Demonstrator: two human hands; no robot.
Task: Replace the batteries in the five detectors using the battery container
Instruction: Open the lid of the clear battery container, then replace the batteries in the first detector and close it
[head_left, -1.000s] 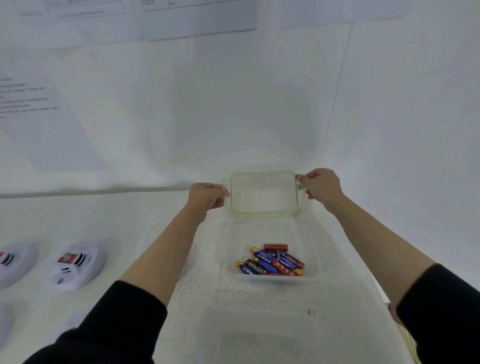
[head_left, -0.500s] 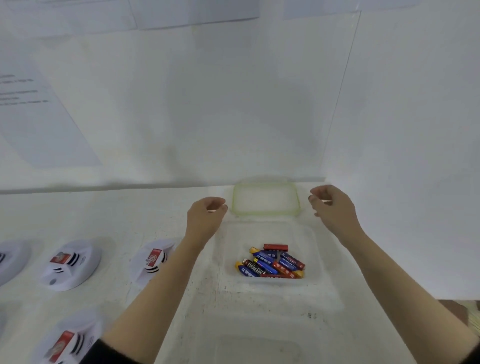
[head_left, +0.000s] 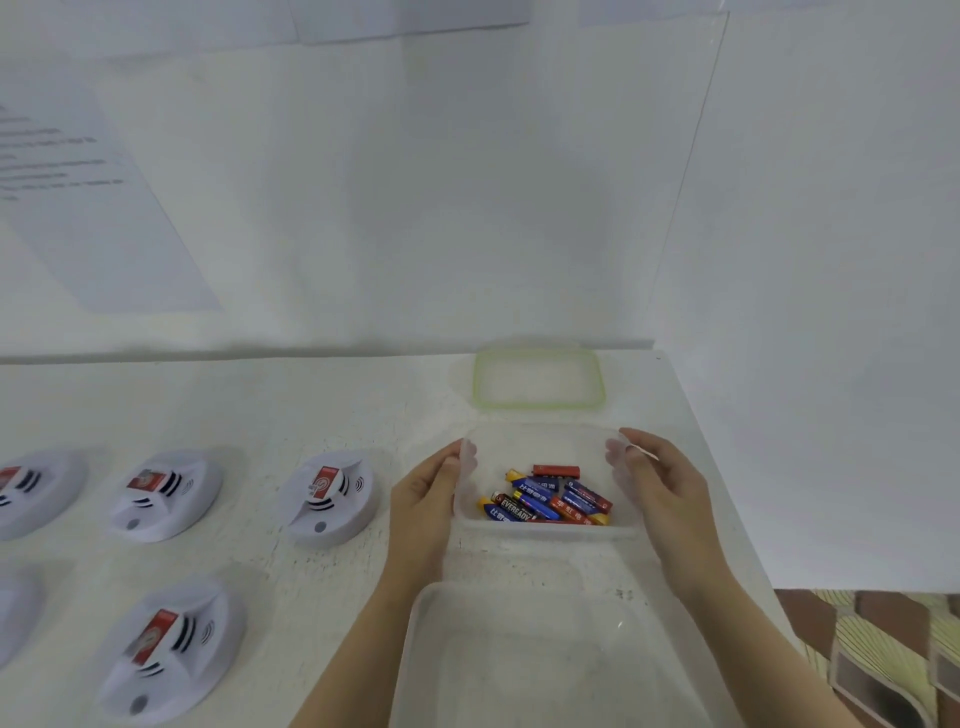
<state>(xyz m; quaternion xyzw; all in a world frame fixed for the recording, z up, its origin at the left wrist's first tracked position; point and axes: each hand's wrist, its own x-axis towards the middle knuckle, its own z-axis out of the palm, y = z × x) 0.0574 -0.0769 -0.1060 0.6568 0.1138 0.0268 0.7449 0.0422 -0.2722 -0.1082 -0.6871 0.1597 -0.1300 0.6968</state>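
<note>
The clear battery container (head_left: 545, 434) sits on the white table and holds several red, blue and yellow batteries (head_left: 545, 500). My left hand (head_left: 423, 501) holds its left wall. My right hand (head_left: 667, 493) holds its right wall. The fingertips of both hands show blurred through the plastic. The container's green-rimmed lid (head_left: 540, 402) lies flat behind it, by the wall. White round detectors lie to the left, each with a red-labelled battery in it: one next to my left wrist (head_left: 330, 499), one further left (head_left: 166, 493) and one in front (head_left: 166, 652).
A second clear plastic tub (head_left: 545, 670), with nothing in it, stands in front of the battery container, between my forearms. Two more detectors (head_left: 31, 488) are cut off at the left edge. The table's right edge (head_left: 737, 525) runs just past my right hand, by a white wall.
Both hands set the lid down at the back, let go of it, and came back towards me onto the sides of the battery container. The camera has tilted down, so more detectors show.
</note>
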